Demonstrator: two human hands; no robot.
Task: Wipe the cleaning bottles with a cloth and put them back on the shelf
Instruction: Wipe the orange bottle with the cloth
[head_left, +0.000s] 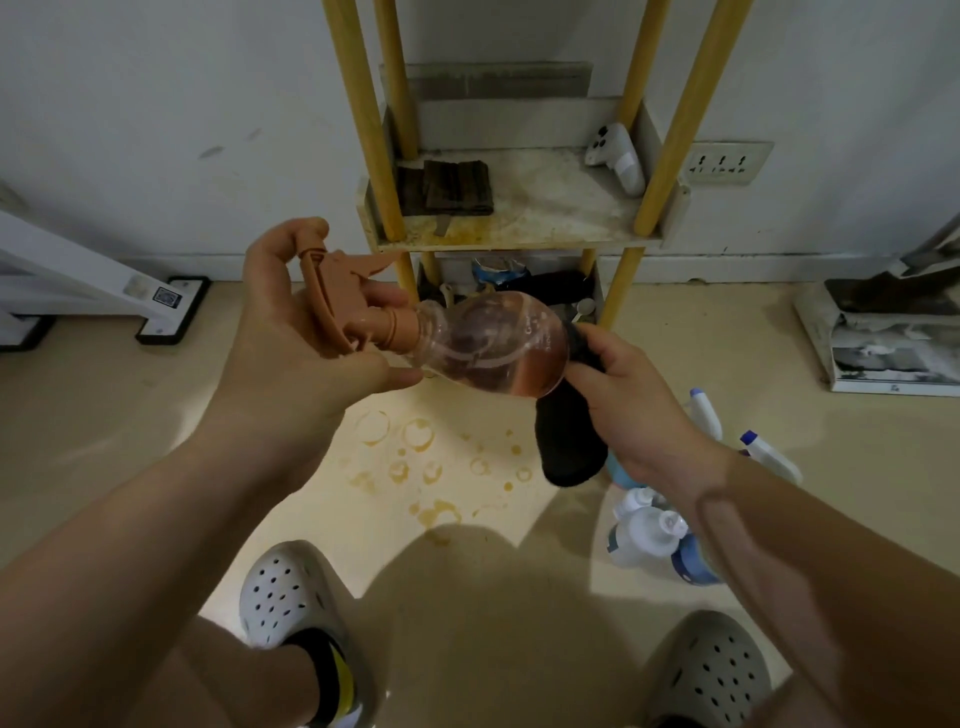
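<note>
My left hand (291, 332) grips the orange trigger head of a clear spray bottle (488, 343), which lies sideways in the air with a little reddish liquid pooled in it. Against the bottle's base my right hand (634, 395) holds a black cloth (569, 441), whose loose end hangs down. Straight ahead stands the shelf (519, 236) with yellow posts, its stained middle tier holding a folded dark cloth (449, 188) and a white spray bottle (618, 153). Several more cleaning bottles (654, 535) stand on the floor under my right forearm.
Brown ring stains (415, 447) mark the beige floor in front of the shelf. The lower tier (519, 286) is cluttered with dark items. A white stand base (166, 312) is at left, a dirty box and papers (883, 343) at right. My feet in white clogs (296, 592) are below.
</note>
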